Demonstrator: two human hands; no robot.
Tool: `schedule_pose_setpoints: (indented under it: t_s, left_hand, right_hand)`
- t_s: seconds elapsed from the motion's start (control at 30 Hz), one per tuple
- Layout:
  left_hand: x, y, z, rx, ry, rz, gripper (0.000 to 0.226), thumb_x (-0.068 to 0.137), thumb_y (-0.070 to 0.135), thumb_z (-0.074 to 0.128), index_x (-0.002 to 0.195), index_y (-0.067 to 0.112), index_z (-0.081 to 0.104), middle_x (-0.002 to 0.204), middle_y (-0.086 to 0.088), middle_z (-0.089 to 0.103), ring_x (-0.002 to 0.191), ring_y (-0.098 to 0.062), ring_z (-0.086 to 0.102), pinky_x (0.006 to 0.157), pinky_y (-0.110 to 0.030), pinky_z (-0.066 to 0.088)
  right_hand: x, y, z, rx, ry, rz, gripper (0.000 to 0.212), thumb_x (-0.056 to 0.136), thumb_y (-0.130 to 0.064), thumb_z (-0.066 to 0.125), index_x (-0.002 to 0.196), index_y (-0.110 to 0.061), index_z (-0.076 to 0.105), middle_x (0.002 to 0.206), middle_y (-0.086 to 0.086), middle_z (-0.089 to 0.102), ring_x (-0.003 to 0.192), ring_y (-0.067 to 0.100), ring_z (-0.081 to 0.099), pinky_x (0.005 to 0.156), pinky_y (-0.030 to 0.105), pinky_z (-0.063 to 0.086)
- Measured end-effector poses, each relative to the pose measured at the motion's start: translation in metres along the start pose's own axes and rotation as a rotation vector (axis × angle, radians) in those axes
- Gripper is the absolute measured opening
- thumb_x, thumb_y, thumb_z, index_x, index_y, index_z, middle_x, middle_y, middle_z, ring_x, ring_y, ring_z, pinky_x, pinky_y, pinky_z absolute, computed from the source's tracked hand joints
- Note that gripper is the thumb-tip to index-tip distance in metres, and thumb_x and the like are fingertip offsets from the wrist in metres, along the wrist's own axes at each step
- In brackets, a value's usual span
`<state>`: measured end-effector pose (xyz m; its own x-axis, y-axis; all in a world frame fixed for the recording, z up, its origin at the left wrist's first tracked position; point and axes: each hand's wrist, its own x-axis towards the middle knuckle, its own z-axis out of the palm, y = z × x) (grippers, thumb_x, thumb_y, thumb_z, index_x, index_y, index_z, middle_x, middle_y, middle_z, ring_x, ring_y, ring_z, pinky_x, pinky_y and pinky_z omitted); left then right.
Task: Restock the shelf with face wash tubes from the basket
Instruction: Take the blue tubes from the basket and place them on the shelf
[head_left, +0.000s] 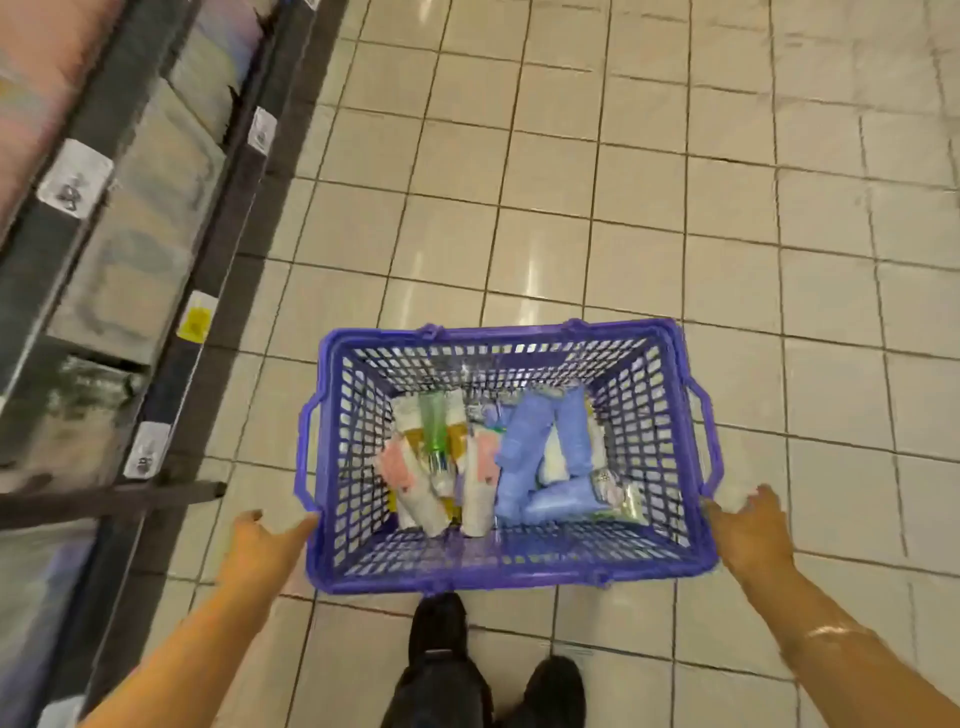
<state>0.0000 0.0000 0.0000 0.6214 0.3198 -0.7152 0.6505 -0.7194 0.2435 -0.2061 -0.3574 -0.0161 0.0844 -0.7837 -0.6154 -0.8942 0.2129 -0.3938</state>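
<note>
1. The step in hand looks like handling the basket (511, 569) itself, either setting it on the tiled floor (675, 208) or reaching to lift it; no tube has gone to the shelf (156, 218) yet, by my reading.
2. The left hand (265, 545), lower left of centre, has straight, spread fingers (301, 526) at the basket's near left corner, holding nothing.
3. The right hand (750, 530), lower right of centre, has loosely spread fingers beside the near right corner; whether they touch the rim I cannot tell.
4. The next move probably calls for one hand to reach down into the basket, grip a single tube, and turn toward the shelf along the left edge of the frame.
5. The face wash tubes (519, 457) lie jumbled in the basket's bottom, centre frame: blue ones to the right, white and pink ones to the left, one green tube on top.
6. The shelf is blurred; its stock cannot be made out.
</note>
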Motion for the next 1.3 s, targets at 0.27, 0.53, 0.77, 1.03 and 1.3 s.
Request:
schedule_pose_setpoints:
  t_s: [0.27, 0.53, 0.77, 1.03, 1.3]
  left_hand:
    - [0.048, 0.008, 0.018, -0.288, -0.245, -0.020, 0.058, 0.083, 0.021, 0.065, 0.133, 0.011, 0.036, 0.117, -0.019, 0.059, 0.099, -0.031, 0.061, 0.082, -0.044, 0.050]
    - [0.066, 0.023, 0.039, -0.356, -0.149, -0.100, 0.024, 0.079, 0.014, 0.070, 0.092, 0.009, 0.050, 0.094, -0.017, 0.065, 0.073, -0.029, 0.062, 0.074, -0.046, 0.051]
    - [0.063, 0.016, 0.040, -0.500, -0.188, -0.190, 0.029, 0.084, 0.013, 0.064, 0.108, 0.009, 0.049, 0.094, -0.016, 0.064, 0.083, -0.033, 0.063, 0.081, -0.051, 0.050]
    - [0.015, 0.029, -0.001, -0.437, -0.173, -0.145, 0.030, 0.084, 0.012, 0.063, 0.110, 0.006, 0.051, 0.107, -0.021, 0.063, 0.098, -0.040, 0.062, 0.090, -0.059, 0.047]
    - [-0.091, 0.056, -0.115, -0.427, -0.142, -0.064, 0.036, 0.079, 0.010, 0.068, 0.112, 0.002, 0.055, 0.101, -0.024, 0.066, 0.080, -0.040, 0.064, 0.084, -0.059, 0.050]
  right_hand:
    - [0.036, -0.006, 0.027, 0.190, -0.047, 0.080, 0.057, 0.083, -0.023, 0.066, 0.128, -0.001, 0.041, 0.117, 0.024, 0.060, 0.096, 0.042, 0.062, 0.086, 0.050, 0.050]
    - [0.056, -0.014, 0.037, 0.199, -0.038, 0.040, 0.051, 0.079, -0.022, 0.070, 0.119, 0.000, 0.047, 0.112, 0.027, 0.062, 0.093, 0.043, 0.062, 0.087, 0.053, 0.050]
    - [0.055, -0.004, 0.026, 0.327, -0.091, 0.111, 0.045, 0.078, -0.023, 0.070, 0.110, 0.005, 0.055, 0.098, 0.023, 0.065, 0.085, 0.039, 0.063, 0.078, 0.046, 0.051]
    - [0.021, 0.000, -0.008, 0.355, -0.022, 0.089, 0.035, 0.075, -0.022, 0.073, 0.100, -0.006, 0.056, 0.079, 0.011, 0.065, 0.064, 0.027, 0.063, 0.072, 0.040, 0.051]
    - [-0.076, -0.066, -0.124, 0.248, -0.081, -0.070, 0.025, 0.079, -0.020, 0.070, 0.095, -0.004, 0.058, 0.087, 0.019, 0.067, 0.071, 0.035, 0.065, 0.065, 0.037, 0.053]
